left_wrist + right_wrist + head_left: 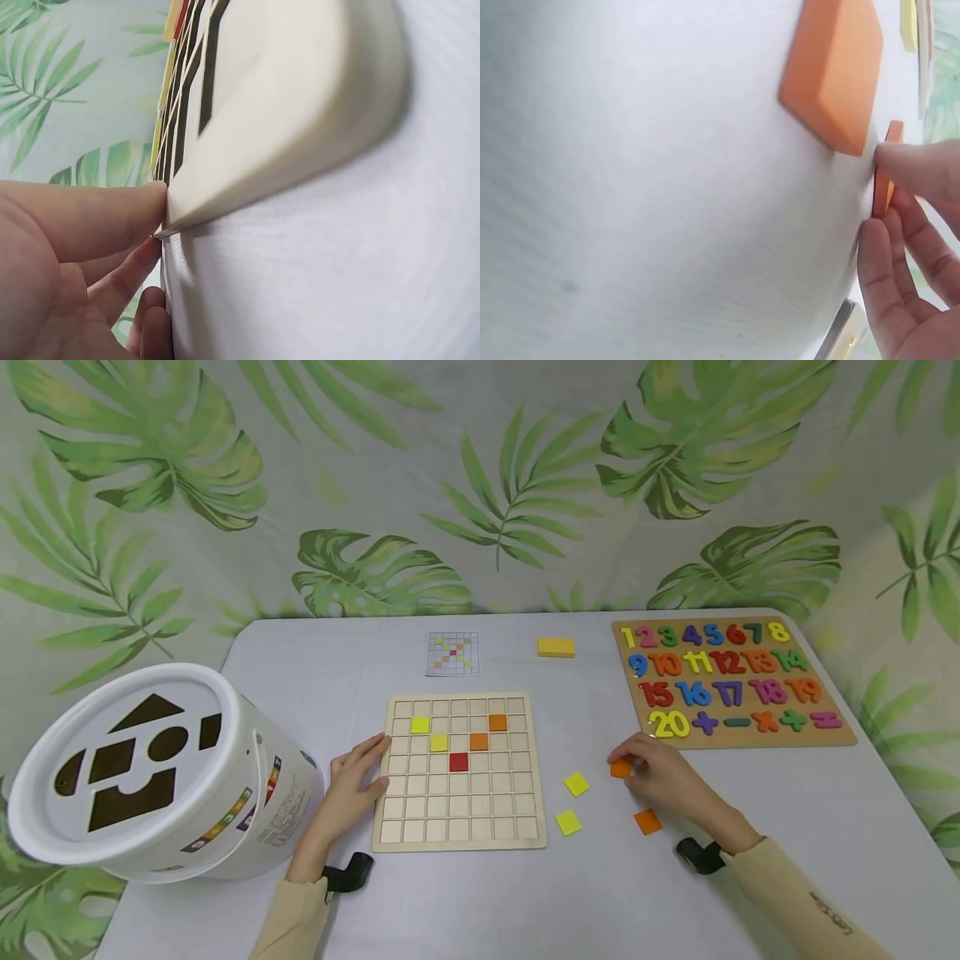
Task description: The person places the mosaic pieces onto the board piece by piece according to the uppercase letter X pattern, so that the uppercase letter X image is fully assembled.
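A wooden grid board lies on the table with two yellow tiles, two orange tiles and one red tile in its squares. At its left edge rests my left hand, thumb and fingertips touching the rim; the left wrist view shows the thumb against the board's edge. My right hand pinches an orange tile between thumb and fingers, close over the cloth. Another orange tile lies just nearer, seen large in the right wrist view. Two yellow tiles lie between board and right hand.
A white bucket with a shape-sorter lid stands at the left. Behind the board are a small printed pattern card and a yellow block. A number puzzle board lies at the back right. Leaf-print fabric hangs behind the table.
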